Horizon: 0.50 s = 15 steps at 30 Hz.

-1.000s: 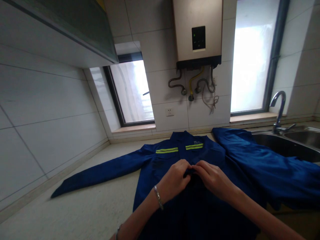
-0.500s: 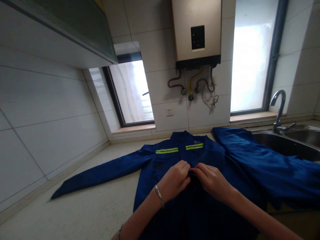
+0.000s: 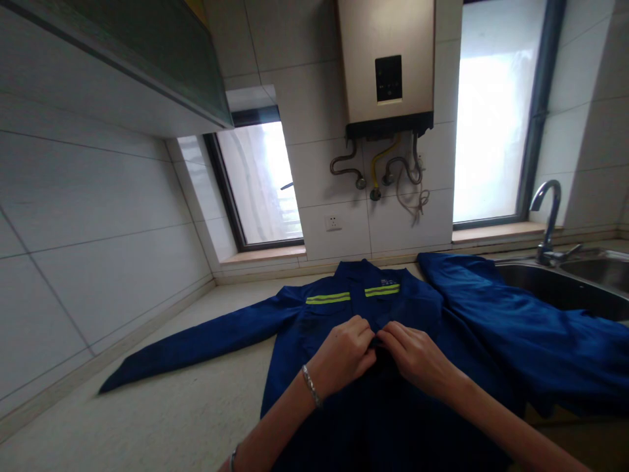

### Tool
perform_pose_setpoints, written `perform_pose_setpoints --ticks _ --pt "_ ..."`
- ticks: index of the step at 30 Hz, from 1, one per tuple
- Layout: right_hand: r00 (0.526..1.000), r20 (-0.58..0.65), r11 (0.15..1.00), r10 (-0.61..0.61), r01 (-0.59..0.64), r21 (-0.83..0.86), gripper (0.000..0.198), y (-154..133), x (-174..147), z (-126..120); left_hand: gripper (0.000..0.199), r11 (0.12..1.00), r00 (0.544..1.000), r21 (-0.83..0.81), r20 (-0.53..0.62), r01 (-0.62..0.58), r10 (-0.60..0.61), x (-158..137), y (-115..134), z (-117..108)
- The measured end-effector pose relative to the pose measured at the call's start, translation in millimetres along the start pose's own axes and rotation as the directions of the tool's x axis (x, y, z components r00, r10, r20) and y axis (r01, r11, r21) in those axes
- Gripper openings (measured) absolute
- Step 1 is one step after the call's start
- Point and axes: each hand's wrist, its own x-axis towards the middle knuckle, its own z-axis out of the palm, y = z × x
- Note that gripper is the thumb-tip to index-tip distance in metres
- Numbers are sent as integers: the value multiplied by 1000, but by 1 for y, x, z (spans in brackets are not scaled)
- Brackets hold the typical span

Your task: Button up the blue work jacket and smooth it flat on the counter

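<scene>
Snugly, my left hand point(image 3: 344, 353) and right hand point(image 3: 415, 354) pinch the dark-blue, long-sleeved cloth jacket point(image 3: 310, 328), grip closed on its front; straight lime-yellow stripes point(image 3: 328, 301) cross its smooth chest.

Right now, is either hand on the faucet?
No, the left hand and right hand both pinch the blue jacket, away from the faucet.

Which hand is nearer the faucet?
Right. The right hand pinches the front of the jacket, left of the faucet; the left hand is beside it, farther left.
</scene>
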Motion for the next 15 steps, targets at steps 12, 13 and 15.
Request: perform_pose_setpoints --ticks 12,13,15 --pt "996 -14 989 84 -82 125 23 -3 0 -6 5 994 999 -109 -33 19 -22 -1 -5 6" --pt "993 -20 980 114 -109 166 24 -2 1 -8 7 986 996 -158 -58 55 -65 -1 -7 4" --pt "990 -28 965 138 -128 228 54 -1 2 -12 12 956 978 -264 -125 127 -165 -1 -10 0"
